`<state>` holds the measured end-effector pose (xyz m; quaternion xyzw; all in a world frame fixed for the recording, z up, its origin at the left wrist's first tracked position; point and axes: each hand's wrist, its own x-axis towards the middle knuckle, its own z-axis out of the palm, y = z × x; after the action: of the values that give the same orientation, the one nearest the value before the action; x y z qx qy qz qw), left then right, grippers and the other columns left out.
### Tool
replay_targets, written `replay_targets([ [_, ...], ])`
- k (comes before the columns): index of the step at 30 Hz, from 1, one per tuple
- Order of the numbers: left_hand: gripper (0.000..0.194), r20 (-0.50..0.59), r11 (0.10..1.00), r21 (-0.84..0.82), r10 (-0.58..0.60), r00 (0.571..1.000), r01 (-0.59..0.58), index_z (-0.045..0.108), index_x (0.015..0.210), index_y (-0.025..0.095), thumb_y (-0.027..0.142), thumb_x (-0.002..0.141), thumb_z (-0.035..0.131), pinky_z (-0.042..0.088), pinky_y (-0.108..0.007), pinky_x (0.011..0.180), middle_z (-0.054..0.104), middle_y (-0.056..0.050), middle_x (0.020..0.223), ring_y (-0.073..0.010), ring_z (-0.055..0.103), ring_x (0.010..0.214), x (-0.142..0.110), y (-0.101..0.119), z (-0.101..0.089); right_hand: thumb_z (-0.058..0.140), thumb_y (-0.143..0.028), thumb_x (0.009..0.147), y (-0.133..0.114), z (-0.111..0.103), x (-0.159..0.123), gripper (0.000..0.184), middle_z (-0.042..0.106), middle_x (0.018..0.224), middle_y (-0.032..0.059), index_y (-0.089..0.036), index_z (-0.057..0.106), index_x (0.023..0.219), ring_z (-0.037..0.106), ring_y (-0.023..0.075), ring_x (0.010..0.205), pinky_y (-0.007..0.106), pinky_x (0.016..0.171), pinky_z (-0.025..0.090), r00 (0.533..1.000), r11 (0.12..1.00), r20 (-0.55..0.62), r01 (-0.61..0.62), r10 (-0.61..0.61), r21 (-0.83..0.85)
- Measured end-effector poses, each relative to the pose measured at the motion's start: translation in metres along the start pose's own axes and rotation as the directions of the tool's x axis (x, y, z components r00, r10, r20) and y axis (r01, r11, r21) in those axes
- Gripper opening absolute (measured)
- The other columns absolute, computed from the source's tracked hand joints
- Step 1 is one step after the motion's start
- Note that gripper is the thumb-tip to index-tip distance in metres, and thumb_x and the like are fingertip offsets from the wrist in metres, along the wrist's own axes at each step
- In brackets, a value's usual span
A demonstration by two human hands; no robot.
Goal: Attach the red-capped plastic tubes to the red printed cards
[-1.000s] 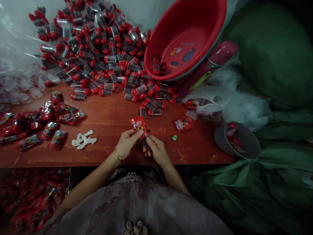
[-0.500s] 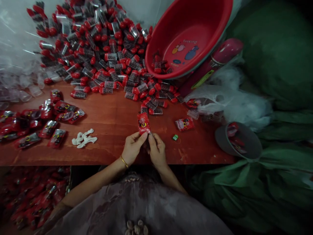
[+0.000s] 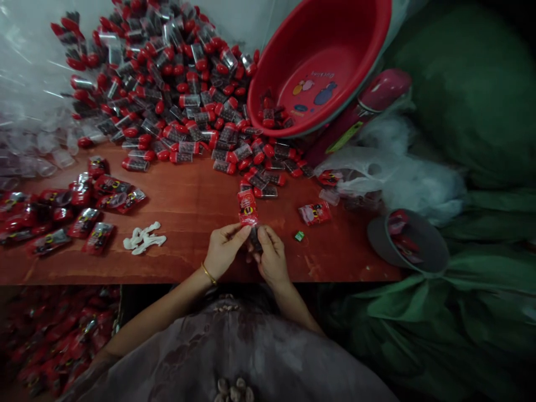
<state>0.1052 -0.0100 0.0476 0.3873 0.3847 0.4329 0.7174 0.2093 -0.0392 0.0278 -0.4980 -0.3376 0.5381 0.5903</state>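
Note:
My left hand (image 3: 225,250) pinches the lower edge of a small red printed plastic packet (image 3: 248,207) between thumb and fingers, just above the table's front edge. Beside it, my right hand (image 3: 273,254) is closed around a small dark-filled tube (image 3: 253,239), pressed against the packet's lower end. Fingers cover part of the tube, so I cannot tell how far it sits inside the packet. Just beyond the packet lies a big heap of clear tubes with red caps (image 3: 192,100). Another red packet (image 3: 315,213) and a tiny green piece (image 3: 298,236) lie to the right.
Filled red packets (image 3: 98,237) and a white twisted strip (image 3: 144,238) lie on the left of the table (image 3: 184,195). A red basin (image 3: 288,72) leans at the back, beside a pink bottle (image 3: 383,89). At right are a grey bowl (image 3: 379,248) and plastic bags (image 3: 422,181).
My right hand has drawn slightly apart from the left, and the dark tube now shows between them. The red packet has shifted a little to the right.

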Motion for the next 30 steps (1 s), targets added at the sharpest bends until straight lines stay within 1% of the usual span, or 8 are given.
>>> replay_targets([
  [5, 0.036, -0.065, 0.995, 0.035, 0.095, 0.993, -0.093, 0.068, 0.071, 0.012, 0.048, 0.074, 0.063, 0.047, -0.021, 0.057, 0.062, 0.000, 0.061, -0.0090, 0.054, 0.054, 0.008, 0.005, -0.007, 0.045, -0.048, 0.088, -0.004, -0.002, -0.003, 0.029, 0.052, 0.057, -0.0072, -0.020, 0.052, 0.083, 0.039, 0.0041, 0.038, 0.016, 0.038, 0.038, 0.994, 0.978, 0.041, 0.103, -0.097, -0.179],
  [10, 0.036, -0.075, 0.993, 0.110, 0.050, 0.996, -0.041, 0.071, 0.074, 0.013, 0.048, 0.071, 0.065, 0.042, -0.022, 0.046, 0.059, 0.002, 0.052, -0.0097, 0.050, 0.045, 0.002, 0.002, -0.001, 0.043, -0.047, 0.089, -0.006, 0.001, -0.002, 0.030, 0.049, 0.057, -0.0068, -0.020, 0.050, 0.079, 0.041, 0.0052, 0.041, 0.016, 0.038, 0.035, 0.991, 0.951, -0.022, 0.124, -0.135, -0.283],
  [13, 0.034, -0.128, 0.991, 0.105, 0.092, 0.987, -0.078, 0.070, 0.079, 0.015, 0.048, 0.071, 0.066, 0.044, -0.022, 0.051, 0.059, 0.002, 0.055, -0.0098, 0.051, 0.049, -0.001, -0.002, 0.001, 0.043, -0.045, 0.090, -0.008, 0.001, -0.001, 0.028, 0.050, 0.060, -0.0053, -0.020, 0.052, 0.081, 0.044, 0.0066, 0.046, 0.018, 0.042, 0.036, 0.980, 0.912, -0.017, 0.180, -0.200, -0.368],
  [15, 0.035, -0.112, 0.991, 0.071, 0.123, 0.986, -0.115, 0.069, 0.079, 0.015, 0.049, 0.075, 0.062, 0.045, -0.023, 0.057, 0.060, 0.002, 0.059, -0.0102, 0.052, 0.054, 0.002, -0.001, 0.000, 0.042, -0.044, 0.090, -0.011, -0.001, 0.000, 0.026, 0.052, 0.061, -0.0049, -0.021, 0.054, 0.086, 0.045, 0.0073, 0.047, 0.019, 0.044, 0.037, 0.977, 0.903, 0.032, 0.208, -0.211, -0.376],
  [18, 0.041, -0.054, 0.990, -0.001, 0.143, 0.988, -0.143, 0.067, 0.074, 0.015, 0.054, 0.078, 0.055, 0.043, -0.022, 0.059, 0.061, 0.000, 0.064, -0.0090, 0.050, 0.056, 0.010, 0.007, -0.007, 0.044, -0.043, 0.090, -0.013, -0.004, 0.001, 0.025, 0.054, 0.061, -0.0049, -0.021, 0.055, 0.087, 0.047, 0.0072, 0.047, 0.019, 0.045, 0.038, 0.980, 0.919, 0.096, 0.196, -0.174, -0.341],
  [22, 0.036, -0.066, 0.992, 0.090, 0.093, 0.993, -0.087, 0.067, 0.067, 0.012, 0.048, 0.069, 0.068, 0.040, -0.019, 0.056, 0.059, 0.002, 0.059, -0.0069, 0.048, 0.054, 0.022, 0.019, -0.015, 0.043, -0.049, 0.088, -0.012, -0.010, 0.002, 0.035, 0.054, 0.055, -0.0051, -0.019, 0.054, 0.075, 0.043, 0.0059, 0.039, 0.018, 0.039, 0.035, 0.991, 0.984, 0.136, 0.014, 0.011, -0.179],
  [26, 0.037, -0.203, 0.992, 0.127, 0.049, 0.978, -0.024, 0.070, 0.069, 0.012, 0.047, 0.058, 0.076, 0.045, -0.021, 0.058, 0.063, 0.001, 0.062, -0.0092, 0.054, 0.057, 0.028, 0.026, -0.019, 0.047, -0.049, 0.086, -0.009, -0.020, 0.002, 0.036, 0.052, 0.050, -0.0054, -0.018, 0.054, 0.070, 0.041, 0.0050, 0.035, 0.016, 0.034, 0.030, 0.984, 0.987, 0.136, -0.099, 0.116, -0.124],
  [30, 0.042, -0.371, 0.996, -0.010, -0.085, 0.925, 0.087, 0.065, 0.063, 0.012, 0.047, 0.046, 0.081, 0.048, -0.021, 0.053, 0.064, -0.001, 0.060, -0.0104, 0.059, 0.054, 0.030, 0.034, -0.022, 0.043, -0.046, 0.089, -0.009, -0.031, -0.001, 0.036, 0.056, 0.057, -0.0031, -0.018, 0.058, 0.074, 0.046, 0.0064, 0.041, 0.018, 0.041, 0.040, 0.993, 0.987, 0.115, -0.010, 0.029, -0.158],
])
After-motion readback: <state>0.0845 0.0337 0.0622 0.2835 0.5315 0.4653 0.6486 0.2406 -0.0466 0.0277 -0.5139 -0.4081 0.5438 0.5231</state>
